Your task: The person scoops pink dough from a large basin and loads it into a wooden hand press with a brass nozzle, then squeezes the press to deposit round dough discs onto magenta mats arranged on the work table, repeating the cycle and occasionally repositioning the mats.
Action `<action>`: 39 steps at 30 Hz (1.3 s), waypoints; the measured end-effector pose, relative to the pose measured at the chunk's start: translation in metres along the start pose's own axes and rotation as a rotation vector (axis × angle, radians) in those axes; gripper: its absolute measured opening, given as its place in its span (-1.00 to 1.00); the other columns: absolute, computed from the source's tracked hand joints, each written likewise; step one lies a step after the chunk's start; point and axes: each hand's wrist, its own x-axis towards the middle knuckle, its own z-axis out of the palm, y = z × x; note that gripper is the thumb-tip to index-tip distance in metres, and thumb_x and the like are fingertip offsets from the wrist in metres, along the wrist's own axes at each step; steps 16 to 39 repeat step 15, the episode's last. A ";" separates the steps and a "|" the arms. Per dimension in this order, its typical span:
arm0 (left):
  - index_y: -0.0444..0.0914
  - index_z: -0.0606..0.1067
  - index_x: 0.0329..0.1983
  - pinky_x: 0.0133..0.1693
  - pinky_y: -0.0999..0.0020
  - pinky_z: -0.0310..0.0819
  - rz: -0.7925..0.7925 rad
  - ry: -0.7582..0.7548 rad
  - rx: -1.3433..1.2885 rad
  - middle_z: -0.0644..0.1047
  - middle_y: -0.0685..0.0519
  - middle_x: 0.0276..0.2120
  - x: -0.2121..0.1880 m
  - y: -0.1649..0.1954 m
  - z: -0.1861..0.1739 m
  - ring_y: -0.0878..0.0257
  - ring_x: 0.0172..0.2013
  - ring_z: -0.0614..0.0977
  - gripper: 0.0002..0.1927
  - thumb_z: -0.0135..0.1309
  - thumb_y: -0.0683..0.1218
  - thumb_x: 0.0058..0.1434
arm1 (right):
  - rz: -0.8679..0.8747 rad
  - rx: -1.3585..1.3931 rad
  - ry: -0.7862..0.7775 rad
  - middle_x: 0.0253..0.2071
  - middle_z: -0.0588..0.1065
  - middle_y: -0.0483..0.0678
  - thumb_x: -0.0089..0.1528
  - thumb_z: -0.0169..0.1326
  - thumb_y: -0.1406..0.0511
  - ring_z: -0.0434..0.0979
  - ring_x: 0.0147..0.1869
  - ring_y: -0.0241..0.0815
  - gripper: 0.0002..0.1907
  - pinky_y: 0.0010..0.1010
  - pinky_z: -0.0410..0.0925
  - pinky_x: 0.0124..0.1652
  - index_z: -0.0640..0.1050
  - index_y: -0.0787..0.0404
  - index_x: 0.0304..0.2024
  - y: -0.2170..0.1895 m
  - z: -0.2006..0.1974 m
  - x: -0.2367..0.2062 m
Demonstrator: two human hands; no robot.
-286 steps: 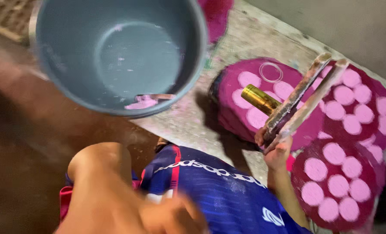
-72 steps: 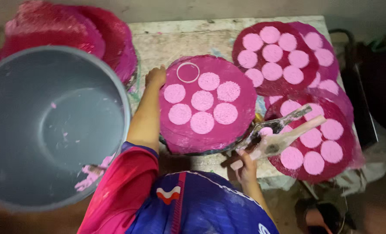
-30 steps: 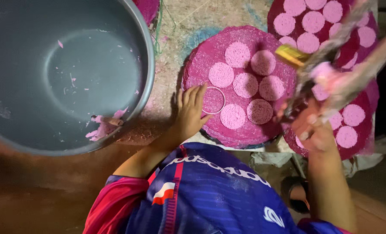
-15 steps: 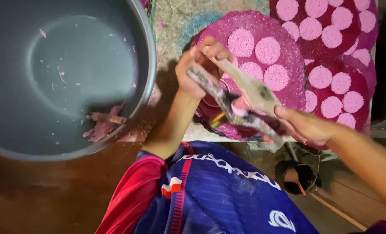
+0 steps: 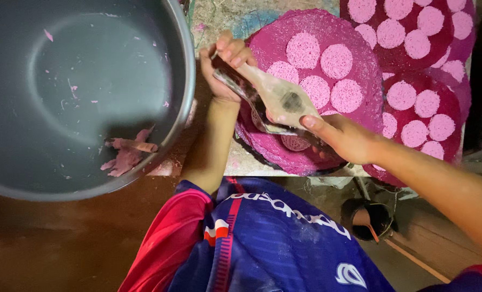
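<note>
My left hand (image 5: 224,67) grips one end of a wooden hinged press (image 5: 276,100), and my right hand (image 5: 343,138) holds the other end. The press lies across the near edge of a round magenta woven tray (image 5: 360,59). That tray carries several pale pink round discs (image 5: 303,51). A darker pink disc (image 5: 296,143) shows just under the press. My blue and red shirt (image 5: 262,243) fills the bottom of the view.
A big grey basin (image 5: 78,92) at the left holds a lump of pink dough (image 5: 124,157). More magenta trays with pink discs (image 5: 419,116) overlap at the right on a stained table (image 5: 224,16). A small dark pot (image 5: 368,219) stands on the floor below.
Both hands have come together on the press and lowered it over the near edge of the tray. The view has shifted slightly closer.
</note>
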 end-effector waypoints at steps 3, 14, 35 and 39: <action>-0.09 0.33 -0.18 0.16 0.16 0.51 0.023 0.014 -0.003 0.41 0.19 -0.34 0.000 -0.020 -0.007 0.32 -0.24 0.47 -0.69 0.12 0.16 0.34 | 0.064 0.027 0.032 -0.49 0.49 0.02 0.26 -0.31 -0.27 0.48 -0.42 -0.14 -0.17 -0.21 0.42 -0.34 0.56 0.33 -0.34 0.003 -0.005 -0.007; -0.10 0.31 -0.23 0.07 0.15 0.53 -0.093 -0.082 0.098 0.35 0.19 -0.38 0.042 -0.004 -0.004 0.31 -0.29 0.44 -0.78 -0.20 0.11 0.41 | -0.053 -0.105 0.270 -0.53 0.49 0.00 0.31 -0.23 -0.15 0.52 -0.47 -0.12 -0.30 -0.19 0.39 -0.36 0.56 0.32 -0.11 -0.004 -0.001 0.006; -0.10 0.31 -0.23 0.08 0.15 0.53 -0.112 -0.081 0.121 0.35 0.19 -0.38 0.042 0.003 -0.001 0.30 -0.28 0.44 -0.77 -0.22 0.11 0.40 | -0.078 -0.098 0.273 -0.55 0.48 0.01 0.32 -0.23 -0.16 0.53 -0.47 -0.12 -0.30 -0.19 0.39 -0.36 0.57 0.30 -0.08 -0.005 0.003 0.009; -0.10 0.31 -0.23 0.08 0.15 0.53 -0.112 -0.081 0.121 0.35 0.19 -0.38 0.042 0.003 -0.001 0.30 -0.28 0.44 -0.77 -0.22 0.11 0.40 | -0.078 -0.098 0.273 -0.55 0.48 0.01 0.32 -0.23 -0.16 0.53 -0.47 -0.12 -0.30 -0.19 0.39 -0.36 0.57 0.30 -0.08 -0.005 0.003 0.009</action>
